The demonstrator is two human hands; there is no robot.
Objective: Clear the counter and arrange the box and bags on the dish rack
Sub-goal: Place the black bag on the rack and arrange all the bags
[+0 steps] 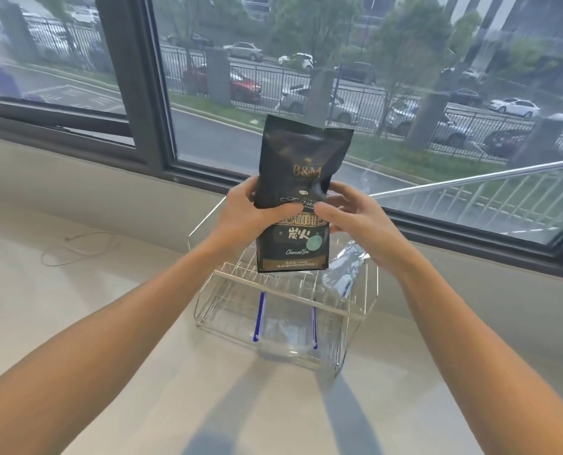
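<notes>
Left grip (250, 205): closed on the black bag's (301, 198) left edge, thumb across the front.
Right grip (345, 208): closed on its right edge, thumb on the front.
Black bag: upright, long axis vertical, label facing the camera, held above the rack (283, 290).
Silver bag (345, 270): leaning in the rack's right side.
Rack: on the desk (109, 307).

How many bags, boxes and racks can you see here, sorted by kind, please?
Bags: 2, black bag held by both hands, silver bag on the rack
Clear boxes: 1
Dish racks: 1
Total: 4
</notes>
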